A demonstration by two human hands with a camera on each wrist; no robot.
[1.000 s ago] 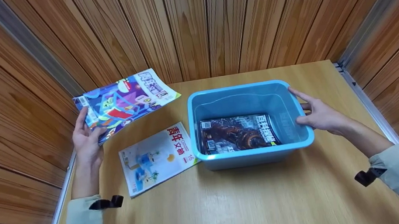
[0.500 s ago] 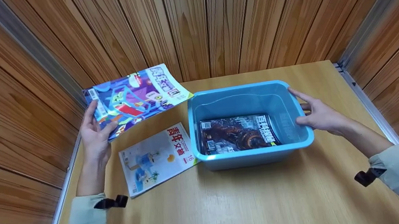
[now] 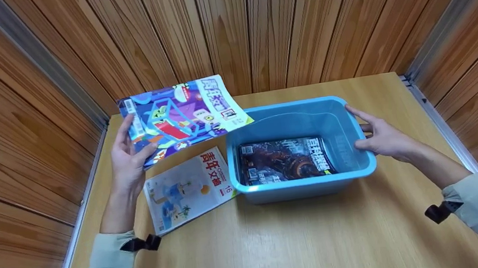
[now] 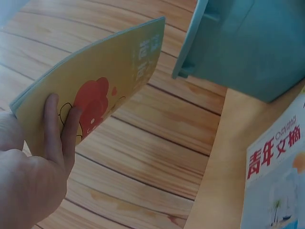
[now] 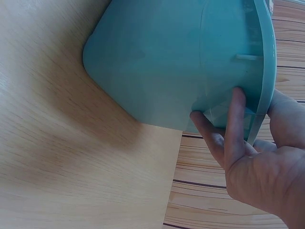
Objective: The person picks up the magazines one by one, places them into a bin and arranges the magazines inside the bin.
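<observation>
Left hand (image 4: 28, 176) gripping yellow-backed magazine (image 4: 95, 90), blue bin (image 4: 248, 43) beside

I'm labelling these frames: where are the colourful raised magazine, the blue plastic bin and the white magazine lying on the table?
Colourful raised magazine (image 3: 179, 111), head view, middle of the cover.
Blue plastic bin (image 3: 306, 184), head view, near rim.
White magazine (image 3: 187, 188), head view, middle of the cover.

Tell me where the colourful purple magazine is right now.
In the head view, the purple magazine is held up in the left hand, left of the blue bin, above the white magazine on the table.
</observation>
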